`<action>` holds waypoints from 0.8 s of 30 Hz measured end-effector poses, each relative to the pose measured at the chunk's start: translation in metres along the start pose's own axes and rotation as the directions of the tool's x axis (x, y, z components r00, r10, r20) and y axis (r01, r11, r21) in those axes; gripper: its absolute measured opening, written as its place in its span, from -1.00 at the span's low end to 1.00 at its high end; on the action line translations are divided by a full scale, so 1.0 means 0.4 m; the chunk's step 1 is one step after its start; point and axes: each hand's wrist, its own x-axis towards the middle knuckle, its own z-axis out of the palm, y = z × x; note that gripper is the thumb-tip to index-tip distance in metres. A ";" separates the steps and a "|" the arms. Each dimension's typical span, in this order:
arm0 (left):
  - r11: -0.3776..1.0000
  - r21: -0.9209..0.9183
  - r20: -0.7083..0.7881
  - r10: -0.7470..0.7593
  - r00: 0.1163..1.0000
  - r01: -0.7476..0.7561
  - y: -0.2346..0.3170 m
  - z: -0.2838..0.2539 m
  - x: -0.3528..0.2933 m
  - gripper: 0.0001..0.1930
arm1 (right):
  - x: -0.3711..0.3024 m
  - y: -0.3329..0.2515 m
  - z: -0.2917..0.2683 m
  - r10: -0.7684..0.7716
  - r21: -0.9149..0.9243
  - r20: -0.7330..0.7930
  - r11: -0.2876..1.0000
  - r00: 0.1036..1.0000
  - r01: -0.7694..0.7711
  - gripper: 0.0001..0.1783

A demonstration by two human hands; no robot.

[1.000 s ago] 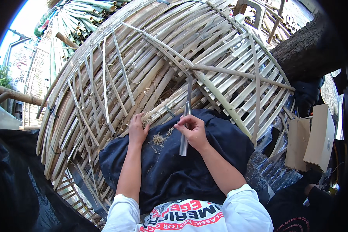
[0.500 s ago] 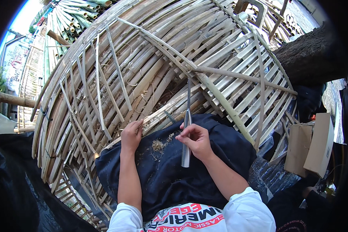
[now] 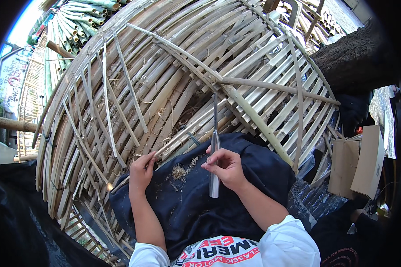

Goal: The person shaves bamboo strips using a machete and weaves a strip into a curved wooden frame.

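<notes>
My left hand (image 3: 140, 174) is closed on a pale bamboo strip (image 3: 182, 136), which slants up and right over the edge of the dark cloth in my lap. To its right, my right hand (image 3: 227, 167) pinches its fingers around a slim knife-like tool (image 3: 214, 188). This tool has a long shiny metal handle and a narrow dark blade, and it points away from me. My fingers hide part of the handle; whether they also pinch a thin strip, I cannot tell. A small heap of shavings (image 3: 179, 172) sits on the black cloth (image 3: 187, 204) between my hands.
A large stack of bamboo slats (image 3: 160, 89) curves across in front of me. On the right, a slatted bamboo panel (image 3: 276, 102) stands near a thick trunk (image 3: 347, 58) and an opened cardboard box (image 3: 365, 162). Green bamboo poles (image 3: 75, 26) lie far left.
My left hand has shifted a little to the left and down along the strip. My right hand and the tool are almost where they were; the view has tilted slightly.
</notes>
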 end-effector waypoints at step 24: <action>0.962 -0.222 0.105 -0.138 0.985 0.159 -0.050 0.084 0.097 -0.82 | 0.005 -0.016 0.011 0.121 0.037 -0.001 0.992 0.993 -0.121 -0.83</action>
